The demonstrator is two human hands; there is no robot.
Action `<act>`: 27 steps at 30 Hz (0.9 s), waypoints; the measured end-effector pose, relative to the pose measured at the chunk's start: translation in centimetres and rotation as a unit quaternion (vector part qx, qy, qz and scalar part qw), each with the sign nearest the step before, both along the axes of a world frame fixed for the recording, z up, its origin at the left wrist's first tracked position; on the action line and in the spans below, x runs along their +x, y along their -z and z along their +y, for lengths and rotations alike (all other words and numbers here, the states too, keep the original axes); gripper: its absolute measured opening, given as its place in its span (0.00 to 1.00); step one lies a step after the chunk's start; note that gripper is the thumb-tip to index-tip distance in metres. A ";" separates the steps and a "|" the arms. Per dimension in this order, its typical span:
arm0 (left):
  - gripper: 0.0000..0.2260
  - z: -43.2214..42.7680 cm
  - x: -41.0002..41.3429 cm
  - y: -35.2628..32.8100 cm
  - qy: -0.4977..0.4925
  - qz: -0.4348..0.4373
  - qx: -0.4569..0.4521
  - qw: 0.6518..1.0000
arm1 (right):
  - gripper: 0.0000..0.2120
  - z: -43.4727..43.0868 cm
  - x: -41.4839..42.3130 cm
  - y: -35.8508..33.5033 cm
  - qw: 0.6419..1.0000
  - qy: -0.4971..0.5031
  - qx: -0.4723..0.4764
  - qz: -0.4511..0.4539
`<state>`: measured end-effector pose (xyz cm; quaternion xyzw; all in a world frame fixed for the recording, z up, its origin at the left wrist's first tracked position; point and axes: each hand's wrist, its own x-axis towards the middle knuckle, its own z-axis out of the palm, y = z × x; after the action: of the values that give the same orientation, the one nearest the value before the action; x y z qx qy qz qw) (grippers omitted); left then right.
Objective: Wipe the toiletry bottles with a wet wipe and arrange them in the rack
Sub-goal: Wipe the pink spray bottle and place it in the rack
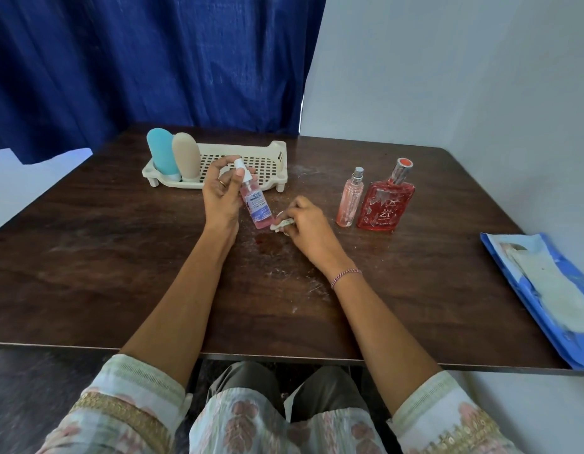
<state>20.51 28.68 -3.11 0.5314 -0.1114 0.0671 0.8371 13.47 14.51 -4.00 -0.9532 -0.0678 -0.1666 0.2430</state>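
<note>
My left hand [220, 194] grips a pink spray bottle [256, 204] with a white nozzle and a blue label, tilted above the table. My right hand [305, 224] pinches a crumpled wet wipe [281, 225] against the bottle's lower end. A cream plastic rack [271, 165] stands behind, holding a blue bottle [162, 152] and a beige bottle [185, 156] upside down at its left end. To the right stand a slim pink spray bottle [349, 198] and a flat red perfume bottle [386, 201].
The dark wooden table [120, 257] shows white streaks and a reddish stain near the hands. A blue wet-wipe pack [546, 296] lies at the table's right edge. A blue curtain hangs behind and a white wall stands at the right.
</note>
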 end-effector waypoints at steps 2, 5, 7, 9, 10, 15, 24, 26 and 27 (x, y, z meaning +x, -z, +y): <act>0.09 -0.2 -0.1 0.0 0.002 -0.001 -0.001 1.000 | 0.10 0.0 -0.2 -0.1 0.999 0.006 0.031 -0.022; 0.09 -0.3 -0.3 -0.1 0.008 -0.012 0.005 1.000 | 0.08 0.5 -0.4 -0.5 0.993 -0.006 0.100 -0.066; 0.09 -0.2 -0.3 0.0 0.012 -0.022 0.006 1.000 | 0.09 1.2 -0.5 -0.5 0.994 -0.043 0.083 -0.062; 0.09 -0.1 -0.3 0.0 0.013 -0.026 0.005 1.000 | 0.09 1.5 -0.4 -0.4 0.995 -0.050 0.070 -0.058; 0.09 -0.1 -0.3 -0.1 0.014 -0.027 0.005 1.000 | 0.09 1.3 -0.4 -0.4 0.995 -0.038 0.074 -0.058; 0.09 -0.1 -0.4 -0.2 0.042 -0.031 0.010 0.999 | 0.08 0.5 -0.3 -0.5 0.993 0.001 0.086 -0.078; 0.09 -0.6 -1.2 -1.1 0.147 -0.075 0.047 0.985 | 0.09 0.5 -0.1 -1.4 0.966 0.012 0.172 -0.194; 0.09 -0.7 -1.4 -1.2 0.143 -0.078 0.057 0.985 | 0.08 0.4 0.0 -1.1 0.973 -0.013 0.162 -0.163; 0.09 -0.7 -1.4 -1.2 0.133 -0.077 0.064 0.986 | 0.08 0.4 0.1 -1.0 0.976 -0.024 0.161 -0.144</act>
<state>19.13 27.97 -1.94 0.5578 -0.2492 -0.0111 0.7916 13.53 14.95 -3.00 -0.8656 -0.0969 -0.3051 0.3850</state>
